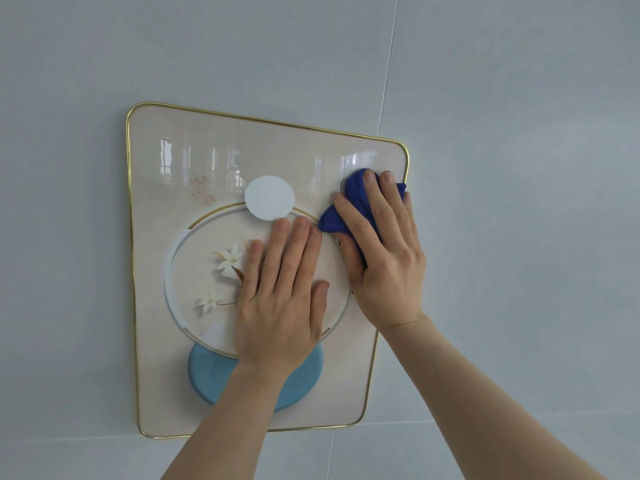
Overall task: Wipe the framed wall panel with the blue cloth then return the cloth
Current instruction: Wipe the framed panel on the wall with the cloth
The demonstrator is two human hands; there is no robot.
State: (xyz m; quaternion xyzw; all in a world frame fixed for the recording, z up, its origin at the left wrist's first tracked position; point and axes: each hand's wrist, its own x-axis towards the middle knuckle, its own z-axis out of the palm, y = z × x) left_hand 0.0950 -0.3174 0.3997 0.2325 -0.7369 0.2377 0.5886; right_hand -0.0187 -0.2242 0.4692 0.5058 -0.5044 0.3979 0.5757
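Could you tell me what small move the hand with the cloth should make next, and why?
Probably sweep the blue cloth leftward along the upper panel: the right hand presses it near the right edge, while the left hand lies flat on the middle.

We find no readable text, label, brand, number or sign anywhere in this view. The framed wall panel (166, 188) carries faint reddish-brown marks (201, 190) near its upper left, possibly brushed characters or a seal, but glare from window reflections washes them out and we cannot read them. The white disc (269, 197) on the panel is blank, as is the pale blue disc (207, 372) lower down. The blue cloth (356, 192) shows no tag or logo, and we see no writing on the grey wall tiles (519, 98).
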